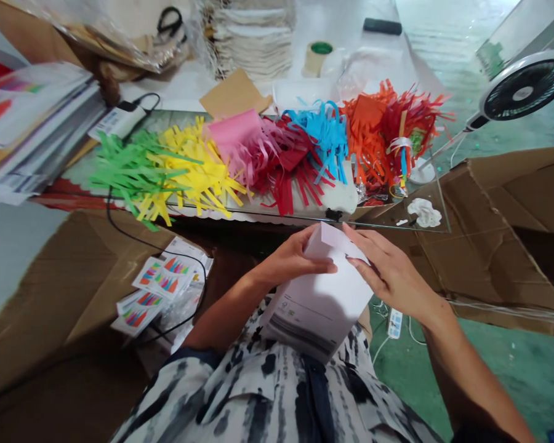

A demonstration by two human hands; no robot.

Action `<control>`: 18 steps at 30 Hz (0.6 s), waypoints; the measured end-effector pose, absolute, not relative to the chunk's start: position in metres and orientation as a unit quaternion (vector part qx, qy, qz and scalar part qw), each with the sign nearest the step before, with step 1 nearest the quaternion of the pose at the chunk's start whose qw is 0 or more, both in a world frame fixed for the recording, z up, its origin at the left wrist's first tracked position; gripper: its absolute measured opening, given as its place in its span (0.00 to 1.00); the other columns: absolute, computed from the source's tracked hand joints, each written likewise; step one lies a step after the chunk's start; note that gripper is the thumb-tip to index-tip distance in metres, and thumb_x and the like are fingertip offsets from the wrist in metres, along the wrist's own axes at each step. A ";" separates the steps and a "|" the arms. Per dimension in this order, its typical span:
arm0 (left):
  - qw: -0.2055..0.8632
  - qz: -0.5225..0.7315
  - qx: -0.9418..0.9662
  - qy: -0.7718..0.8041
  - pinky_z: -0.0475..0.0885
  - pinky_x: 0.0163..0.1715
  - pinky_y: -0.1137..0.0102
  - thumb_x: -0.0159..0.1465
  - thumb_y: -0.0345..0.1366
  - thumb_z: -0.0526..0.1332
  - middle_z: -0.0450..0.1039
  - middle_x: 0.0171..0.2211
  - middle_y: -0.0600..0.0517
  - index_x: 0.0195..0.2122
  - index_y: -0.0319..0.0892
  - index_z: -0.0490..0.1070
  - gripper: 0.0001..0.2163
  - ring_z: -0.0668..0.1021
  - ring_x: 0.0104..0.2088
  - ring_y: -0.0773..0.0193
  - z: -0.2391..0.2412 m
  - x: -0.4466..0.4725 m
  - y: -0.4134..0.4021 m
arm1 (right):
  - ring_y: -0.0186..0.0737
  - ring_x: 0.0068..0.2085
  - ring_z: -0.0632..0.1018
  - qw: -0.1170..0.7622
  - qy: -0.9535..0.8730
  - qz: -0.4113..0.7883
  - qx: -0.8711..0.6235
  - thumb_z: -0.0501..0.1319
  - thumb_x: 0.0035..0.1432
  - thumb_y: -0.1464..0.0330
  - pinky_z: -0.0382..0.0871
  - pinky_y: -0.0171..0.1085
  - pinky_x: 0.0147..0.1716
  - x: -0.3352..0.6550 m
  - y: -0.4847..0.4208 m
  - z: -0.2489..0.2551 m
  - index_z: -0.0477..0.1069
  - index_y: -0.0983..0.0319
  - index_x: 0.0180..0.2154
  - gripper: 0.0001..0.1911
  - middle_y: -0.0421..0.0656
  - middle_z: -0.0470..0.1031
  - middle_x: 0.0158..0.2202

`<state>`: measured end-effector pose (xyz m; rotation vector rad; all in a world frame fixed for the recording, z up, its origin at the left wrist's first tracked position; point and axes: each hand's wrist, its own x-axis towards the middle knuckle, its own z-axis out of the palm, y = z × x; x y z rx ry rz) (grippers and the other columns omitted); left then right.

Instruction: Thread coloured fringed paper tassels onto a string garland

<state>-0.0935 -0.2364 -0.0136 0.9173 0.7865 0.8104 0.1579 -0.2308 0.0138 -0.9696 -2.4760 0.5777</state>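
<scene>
A white printed paper box or envelope (325,295) rests tilted against my lap, its top end raised toward the table edge. My left hand (300,255) grips its upper left side, with the thumb lying across the front. At the upper right, my right hand (383,264) has its thumb and fingers closed about the opposite side. Small print and a dark grey band show on the lower part of the paper. Just beyond my hands, fringed paper bundles lie along the table: green (133,169), yellow (194,169), pink (237,138), dark red (290,163), blue (323,132) and orange (367,135).
Flat printed packs (41,123) are stacked at the left. A tape roll (317,58), scissors (170,24) and a stack of pale sheets (253,40) lie farther back. A fan (521,92) stands right. Cardboard boxes (526,215) flank me; a black cable (157,246) hangs left.
</scene>
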 end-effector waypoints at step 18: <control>0.799 0.282 0.409 0.338 0.74 0.37 0.71 0.52 0.38 0.81 0.82 0.37 0.48 0.45 0.36 0.81 0.21 0.80 0.34 0.63 -0.009 -0.107 -0.239 | 0.43 0.53 0.81 0.339 -0.784 0.368 -0.368 0.69 0.66 0.72 0.80 0.38 0.40 0.154 -0.237 0.025 0.78 0.43 0.61 0.25 0.43 0.81 0.56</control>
